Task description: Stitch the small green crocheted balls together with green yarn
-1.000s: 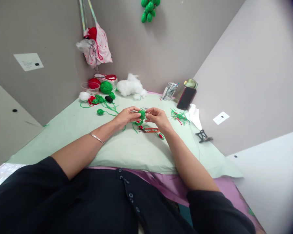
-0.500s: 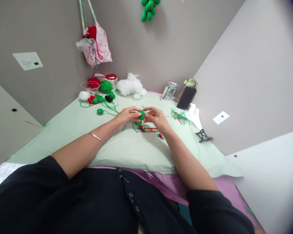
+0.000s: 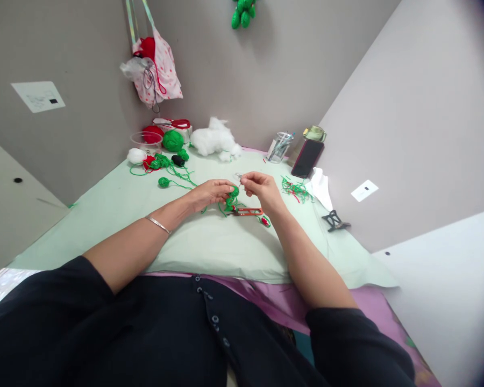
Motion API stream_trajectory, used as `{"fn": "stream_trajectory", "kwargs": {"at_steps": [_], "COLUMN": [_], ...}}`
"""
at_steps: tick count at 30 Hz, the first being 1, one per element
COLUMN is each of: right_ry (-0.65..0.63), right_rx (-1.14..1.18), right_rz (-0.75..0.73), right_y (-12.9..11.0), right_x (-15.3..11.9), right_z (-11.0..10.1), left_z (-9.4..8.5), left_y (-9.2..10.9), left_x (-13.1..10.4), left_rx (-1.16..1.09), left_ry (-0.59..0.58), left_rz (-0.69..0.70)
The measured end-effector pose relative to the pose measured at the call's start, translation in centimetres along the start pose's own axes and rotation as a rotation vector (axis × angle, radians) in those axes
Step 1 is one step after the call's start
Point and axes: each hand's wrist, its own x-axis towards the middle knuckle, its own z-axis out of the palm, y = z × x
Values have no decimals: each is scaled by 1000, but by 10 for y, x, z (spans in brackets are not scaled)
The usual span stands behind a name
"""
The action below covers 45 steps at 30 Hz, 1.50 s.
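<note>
My left hand (image 3: pixel 210 194) pinches a small green crocheted piece (image 3: pixel 231 200) between thumb and fingers, over the middle of the table. Just right of it, my right hand (image 3: pixel 258 185) is closed in a pinch on what looks like a thin needle (image 3: pixel 239 185), its tip toward the green piece. Too fine to make out is whether it is in the stitches. Below the hands lie orange-handled thread snips (image 3: pixel 248 212), their blades partly under the green work. A small red and green piece (image 3: pixel 265 221) rests beside the snips.
Green yarn balls (image 3: pixel 172 141), a black thread spool (image 3: pixel 178 160) and white stuffing (image 3: pixel 213 138) sit at the back. Rightward are yarn scraps (image 3: pixel 296 189), a phone (image 3: pixel 307 158), a pen cup (image 3: pixel 280 148) and a black hair clip (image 3: pixel 336 221). A polka-dot bag (image 3: pixel 167 70) hangs on the wall.
My right hand has drawn slightly away from the green piece, and a thin needle shape now shows at its fingertips. The left hand keeps its hold. The view has shifted slightly.
</note>
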Motion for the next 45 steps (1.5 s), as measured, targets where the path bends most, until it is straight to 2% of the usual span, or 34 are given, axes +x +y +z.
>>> {"fn": "stream_trajectory", "kwargs": {"at_steps": [2,4,8,10,14,18,22,33,38,45], "right_ry": [93,88,-174,-228,-101,-100,-63,18,-20,-82], "right_rx": [97,174,208,204,259,264,173,-182,-396,-512], "right_rz": [12,66,216,210,110,125,113,-118,-223,-239], "right_y": [-1,-3,-7,-8,-9,-10,-12,-5,1,5], "right_x": [3,2,-4,-5,-1,0,-4,-5,-7,-7], "right_z": [-5,-8,-1,2,0,-3,-1,3,5,5], "left_z": [2,3,2,2,4,5,2,1,0,-1], "left_y": [0,-1,-2,-2,-2,-2,-1,1,3,1], "left_x": [0,-1,-2,-2,-1,-2,-4,-3,-4,-3], "left_rx": [11,18,20,40,52,47,28,0,-4,45], "left_ry": [-13,-23,-36,-79,-156,-133,-69,-1,41,33], "left_rz": [-20,-32,-23,-27,-22,-38,-42,-3,35,27]}}
